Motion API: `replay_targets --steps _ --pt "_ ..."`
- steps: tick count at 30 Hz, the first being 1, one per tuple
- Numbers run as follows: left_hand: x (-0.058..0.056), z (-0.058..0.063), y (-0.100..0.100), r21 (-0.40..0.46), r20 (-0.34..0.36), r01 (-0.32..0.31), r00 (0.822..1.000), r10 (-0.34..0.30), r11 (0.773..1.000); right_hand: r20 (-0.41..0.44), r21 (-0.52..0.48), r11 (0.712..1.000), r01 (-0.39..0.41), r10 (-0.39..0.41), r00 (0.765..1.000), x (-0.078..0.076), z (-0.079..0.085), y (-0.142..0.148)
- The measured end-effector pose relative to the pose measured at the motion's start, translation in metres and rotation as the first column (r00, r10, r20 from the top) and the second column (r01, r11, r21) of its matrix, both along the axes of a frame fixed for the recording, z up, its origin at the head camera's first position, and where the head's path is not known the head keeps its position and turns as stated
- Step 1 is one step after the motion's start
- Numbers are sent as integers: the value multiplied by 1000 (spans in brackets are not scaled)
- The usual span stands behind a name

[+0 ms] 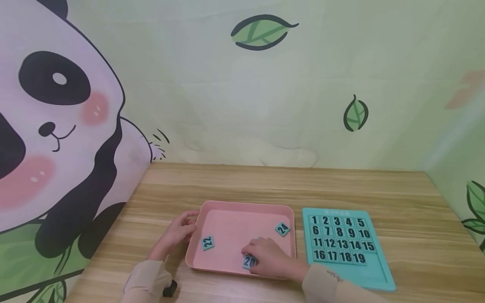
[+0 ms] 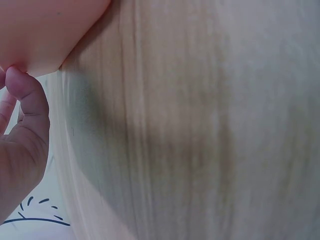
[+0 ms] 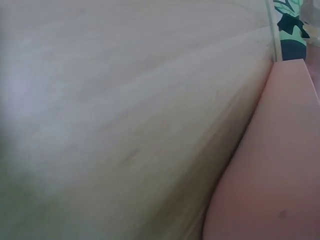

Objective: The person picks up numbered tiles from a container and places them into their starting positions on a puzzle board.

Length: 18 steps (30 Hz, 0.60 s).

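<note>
In the head view, a pink tray (image 1: 242, 206) lies on the wooden table. My right hand (image 1: 269, 257) reaches over its front right part and pinches a teal number tile marked 20 (image 1: 249, 261) between thumb and fingers. Part of another teal piece peeks out behind the knuckles. My left hand (image 1: 176, 233) is at the tray's left side, and its thumb (image 2: 30, 95) touches the outer wall in the left wrist view. Inside the tray lie tile 22 (image 1: 207, 243) on the left and tile 24 (image 1: 282, 229) on the right. The right wrist view shows the tray wall (image 3: 265, 160), not the hand.
Right of the tray lies a teal number board (image 1: 341, 277) with tiles 1 to 19 in rows and bare recess at its lower end. A small black object (image 1: 170, 289) is beside the left sleeve. A printed wall cloth (image 1: 212, 105) closes off the table's back.
</note>
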<state>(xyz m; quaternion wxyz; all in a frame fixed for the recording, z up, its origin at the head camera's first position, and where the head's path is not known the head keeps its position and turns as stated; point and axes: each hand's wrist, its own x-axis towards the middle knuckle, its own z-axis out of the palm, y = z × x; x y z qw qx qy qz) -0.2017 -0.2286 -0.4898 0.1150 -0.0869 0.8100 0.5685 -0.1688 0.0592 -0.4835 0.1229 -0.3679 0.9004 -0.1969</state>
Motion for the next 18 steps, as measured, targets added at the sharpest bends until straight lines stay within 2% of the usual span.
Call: replay_targets --steps 4,7,10,14,18 --pt "0 0 0 0 8 -7 1000 7 1000 -42 8 1000 19 -19 999 2 -1 1" --pt "-1 0 1 4 5 -3 1000 3 1000 -30 -5 999 38 -38 999 1 -2 3" --pt "-1 0 1 1 3 -4 1000 4 1000 31 -38 997 69 -68 997 0 -3 4" --pt "-2 0 2 -14 10 -9 1000 9 1000 175 -127 981 145 -122 977 -4 2 7" --pt "-2 0 2 -17 18 -21 1000 21 1000 232 -241 955 175 -118 966 -8 11 15"
